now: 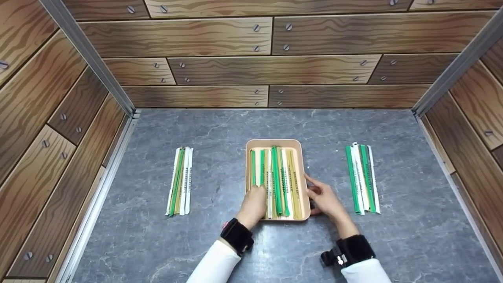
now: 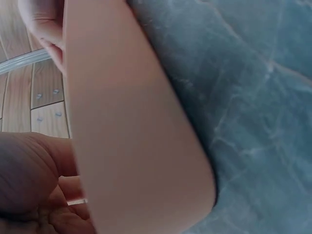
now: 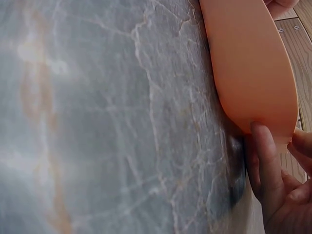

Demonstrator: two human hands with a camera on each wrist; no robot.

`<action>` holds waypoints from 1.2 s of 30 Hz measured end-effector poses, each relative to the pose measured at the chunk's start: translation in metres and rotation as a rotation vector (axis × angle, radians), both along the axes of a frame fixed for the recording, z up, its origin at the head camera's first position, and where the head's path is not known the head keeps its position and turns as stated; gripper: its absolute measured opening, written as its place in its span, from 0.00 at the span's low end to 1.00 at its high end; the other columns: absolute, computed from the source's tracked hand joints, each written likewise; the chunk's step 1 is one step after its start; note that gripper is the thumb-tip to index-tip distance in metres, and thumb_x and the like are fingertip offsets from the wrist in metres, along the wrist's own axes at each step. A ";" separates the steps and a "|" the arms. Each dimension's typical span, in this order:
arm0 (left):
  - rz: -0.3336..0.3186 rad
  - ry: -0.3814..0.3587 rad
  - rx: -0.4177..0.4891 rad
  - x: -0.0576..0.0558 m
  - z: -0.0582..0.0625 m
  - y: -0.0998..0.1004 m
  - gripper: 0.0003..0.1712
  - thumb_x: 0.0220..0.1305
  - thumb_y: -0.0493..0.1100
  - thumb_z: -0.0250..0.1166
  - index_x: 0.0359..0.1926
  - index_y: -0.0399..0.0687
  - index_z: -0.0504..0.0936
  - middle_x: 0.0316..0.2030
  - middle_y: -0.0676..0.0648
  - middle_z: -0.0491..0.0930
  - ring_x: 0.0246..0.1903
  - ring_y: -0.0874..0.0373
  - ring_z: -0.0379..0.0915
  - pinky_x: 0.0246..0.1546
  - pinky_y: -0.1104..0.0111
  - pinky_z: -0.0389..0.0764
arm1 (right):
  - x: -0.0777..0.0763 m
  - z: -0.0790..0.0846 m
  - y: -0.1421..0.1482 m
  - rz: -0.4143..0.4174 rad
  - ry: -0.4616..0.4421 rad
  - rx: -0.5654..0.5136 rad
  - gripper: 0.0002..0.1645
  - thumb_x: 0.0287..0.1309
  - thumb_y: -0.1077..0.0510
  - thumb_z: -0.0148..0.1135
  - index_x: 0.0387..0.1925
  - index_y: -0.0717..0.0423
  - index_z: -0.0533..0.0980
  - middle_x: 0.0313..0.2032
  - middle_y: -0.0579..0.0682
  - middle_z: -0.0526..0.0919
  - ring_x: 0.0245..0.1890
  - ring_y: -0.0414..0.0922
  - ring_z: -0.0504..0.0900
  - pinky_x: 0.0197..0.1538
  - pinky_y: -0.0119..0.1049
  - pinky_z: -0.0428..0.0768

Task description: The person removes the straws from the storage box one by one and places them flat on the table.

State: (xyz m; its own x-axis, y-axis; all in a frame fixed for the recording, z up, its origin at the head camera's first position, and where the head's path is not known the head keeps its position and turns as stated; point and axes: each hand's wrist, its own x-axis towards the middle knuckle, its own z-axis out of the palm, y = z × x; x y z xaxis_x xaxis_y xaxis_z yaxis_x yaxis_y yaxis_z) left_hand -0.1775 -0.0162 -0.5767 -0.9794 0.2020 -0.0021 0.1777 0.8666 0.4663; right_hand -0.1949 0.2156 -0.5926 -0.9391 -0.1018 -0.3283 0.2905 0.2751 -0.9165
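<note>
A shallow peach tray (image 1: pixel 274 143) holds several long, thin paper-wrapped straws (image 1: pixel 277 181) in green, white and tan, some with printing. My left hand (image 1: pixel 253 202) reaches over the tray's near left side, down onto the straws there. Its fingertips are hidden from the head view, and in the left wrist view its bent fingers (image 2: pixel 73 187) show behind the tray wall (image 2: pixel 136 131). I cannot tell whether they pinch a straw. On the other side, my right hand (image 1: pixel 327 199) rests its fingers (image 3: pixel 265 146) against the outside of the right wall.
A row of similar wrapped straws (image 1: pixel 180 181) lies on the grey marbled table (image 1: pixel 220 125) at the left. Another bundle of wrapped straws (image 1: pixel 362 179) lies at the right. Wood-patterned panels (image 1: pixel 220 70) enclose the back and both sides.
</note>
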 end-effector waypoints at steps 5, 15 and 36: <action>0.004 0.047 -0.036 0.000 -0.003 0.001 0.09 0.49 0.22 0.60 0.33 0.32 0.79 0.28 0.38 0.76 0.26 0.44 0.77 0.26 0.57 0.82 | 0.001 0.001 0.001 0.015 0.011 -0.013 0.34 0.69 0.64 0.53 0.73 0.44 0.62 0.50 0.65 0.78 0.38 0.52 0.83 0.26 0.50 0.84; 0.034 0.062 -0.081 -0.002 -0.008 0.004 0.12 0.46 0.23 0.62 0.36 0.32 0.79 0.28 0.37 0.76 0.26 0.46 0.77 0.26 0.58 0.82 | 0.001 0.000 0.001 0.016 0.015 -0.014 0.33 0.69 0.64 0.53 0.73 0.44 0.62 0.49 0.65 0.78 0.37 0.53 0.83 0.26 0.50 0.84; 0.135 0.062 0.014 -0.004 0.004 0.001 0.24 0.43 0.25 0.63 0.47 0.31 0.75 0.27 0.35 0.80 0.25 0.42 0.80 0.24 0.55 0.82 | 0.001 0.002 0.000 0.024 0.026 0.004 0.33 0.70 0.65 0.52 0.73 0.46 0.61 0.50 0.67 0.78 0.37 0.54 0.83 0.25 0.50 0.84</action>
